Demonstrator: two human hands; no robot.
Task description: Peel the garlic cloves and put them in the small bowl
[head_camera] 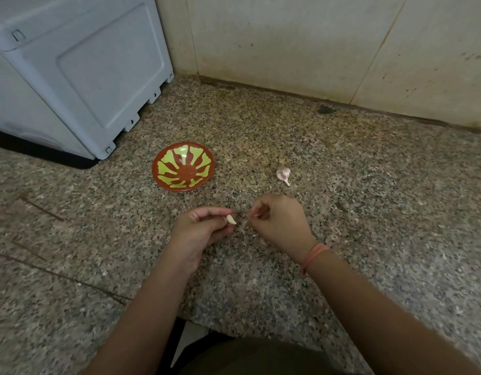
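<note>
Since the clove (pixel 231 220) pinched between thumb and fingertips of the left grip (pixel 206 226) looks bare and smooth, it is judged light, firm and slippery, best held across its thick middle. The right grip (pixel 281 223) is curled, seemingly pinching a scrap of skin (pixel 255 215). The small bowl (pixel 183 171) is seen just beyond on the counter (pixel 369 212), the remaining garlic (pixel 284 175) to its right.

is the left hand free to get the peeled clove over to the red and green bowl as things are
Probably yes: the left hand pinches the peeled white garlic clove, and only bare granite counter lies between it and the small red-and-green bowl.
</note>
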